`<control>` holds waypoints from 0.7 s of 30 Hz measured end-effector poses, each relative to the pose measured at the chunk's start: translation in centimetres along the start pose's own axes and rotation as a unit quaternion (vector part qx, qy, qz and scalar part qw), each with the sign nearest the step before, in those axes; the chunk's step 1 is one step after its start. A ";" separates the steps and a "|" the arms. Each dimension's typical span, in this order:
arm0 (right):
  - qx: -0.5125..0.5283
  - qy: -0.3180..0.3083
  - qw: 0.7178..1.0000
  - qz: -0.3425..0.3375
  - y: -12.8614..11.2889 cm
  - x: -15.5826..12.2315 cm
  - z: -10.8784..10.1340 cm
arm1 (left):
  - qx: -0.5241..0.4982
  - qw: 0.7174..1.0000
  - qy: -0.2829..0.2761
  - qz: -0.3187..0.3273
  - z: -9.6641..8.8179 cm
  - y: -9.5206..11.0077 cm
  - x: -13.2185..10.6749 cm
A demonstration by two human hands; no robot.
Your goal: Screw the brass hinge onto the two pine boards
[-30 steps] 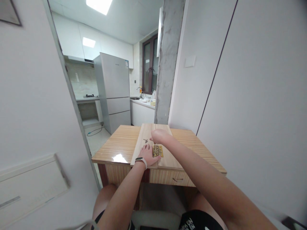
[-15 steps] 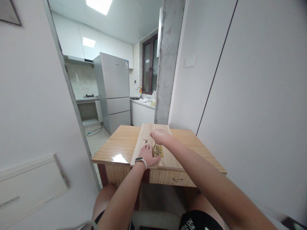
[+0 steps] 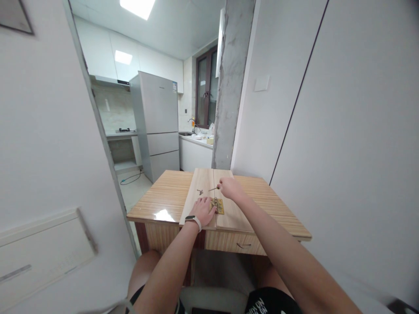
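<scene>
Two pale wooden boards [image 3: 199, 203] lie side by side on a striped wooden table [image 3: 163, 196]. A brass hinge [image 3: 218, 206] sits across their seam. My left hand [image 3: 203, 211], with a white band at the wrist, rests flat on the left board with its fingers touching the hinge. My right hand [image 3: 229, 188] is closed around a thin tool, a screwdriver [image 3: 213, 189], whose shaft points left just above the boards. A few small screws [image 3: 199, 191] lie on the left board.
The table stands against a grey concrete pillar [image 3: 231, 87] and a white wall at the right. A drawer handle [image 3: 242, 246] shows under the table's front edge. A doorway at the left opens onto a kitchen with a silver fridge [image 3: 157, 122] and a sink counter [image 3: 196, 139].
My right hand has drawn back to the right and lowered, now showing its closed fingers and the tool. My left hand has stayed on the board by the hinge. The view has shifted slightly.
</scene>
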State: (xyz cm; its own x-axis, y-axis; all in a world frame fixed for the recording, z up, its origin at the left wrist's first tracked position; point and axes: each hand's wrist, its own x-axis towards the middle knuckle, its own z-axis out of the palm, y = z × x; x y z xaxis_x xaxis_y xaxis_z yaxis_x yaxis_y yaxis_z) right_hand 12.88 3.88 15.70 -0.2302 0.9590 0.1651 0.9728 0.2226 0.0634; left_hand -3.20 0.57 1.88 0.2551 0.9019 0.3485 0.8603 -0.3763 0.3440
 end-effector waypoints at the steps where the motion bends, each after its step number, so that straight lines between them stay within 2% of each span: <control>1: 0.014 0.000 1.000 0.021 0.5 -0.2 1.1 | -0.005 1.000 -0.002 0.006 -0.1 0.1 -0.1; 5: 0.045 0.029 0.996 0.077 2.1 -1.4 5.6 | -0.003 1.000 -0.015 0.026 -0.4 0.1 -0.2; 9: 0.070 0.057 0.992 0.092 3.4 -2.2 9.1 | 0.002 0.999 -0.018 0.041 -0.2 -0.2 -0.1; 13: 0.106 0.061 0.985 0.121 4.2 -2.5 11.6 | -0.015 0.999 -0.014 0.045 0.2 -0.7 0.2; 21: 0.125 0.098 0.981 0.108 4.7 -3.3 15.6 | -0.028 0.998 -0.004 0.056 1.3 -1.8 1.7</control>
State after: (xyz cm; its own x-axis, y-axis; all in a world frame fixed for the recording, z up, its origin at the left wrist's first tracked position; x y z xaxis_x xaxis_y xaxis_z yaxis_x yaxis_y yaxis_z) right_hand 18.61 4.55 0.07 0.0054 0.9421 0.3354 0.9691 0.0777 -0.2339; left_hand -3.71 3.08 0.72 0.3526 0.8552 0.3799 0.8000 -0.4861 0.3518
